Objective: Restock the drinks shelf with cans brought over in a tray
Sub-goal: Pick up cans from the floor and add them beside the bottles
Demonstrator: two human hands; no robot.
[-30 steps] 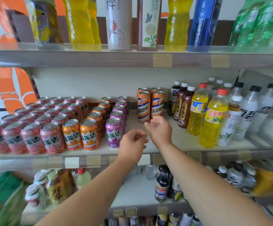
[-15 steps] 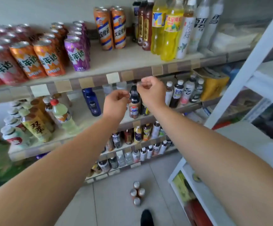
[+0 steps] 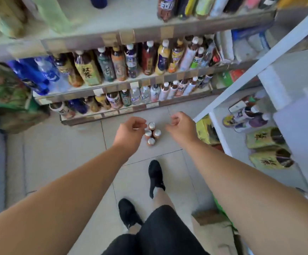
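While both arms stretch down over the tiled floor [image 3: 66, 153], four cans [image 3: 151, 133] stand upright on it in a tight cluster, silvery tops up; blur hides their labels, though the sides look orange-brown. Just left of the cluster hovers the left hand [image 3: 129, 134], fingers loosely curled with the thumb close to the fingertips, holding nothing. Right of the cluster, a little further off, the right hand [image 3: 183, 128] hangs likewise loosely curled and empty. Beyond the cans runs the lowest shelf [image 3: 112, 113], lined with bottles [image 3: 145, 94]. Nearer than the cans stand two black shoes [image 3: 156, 176].
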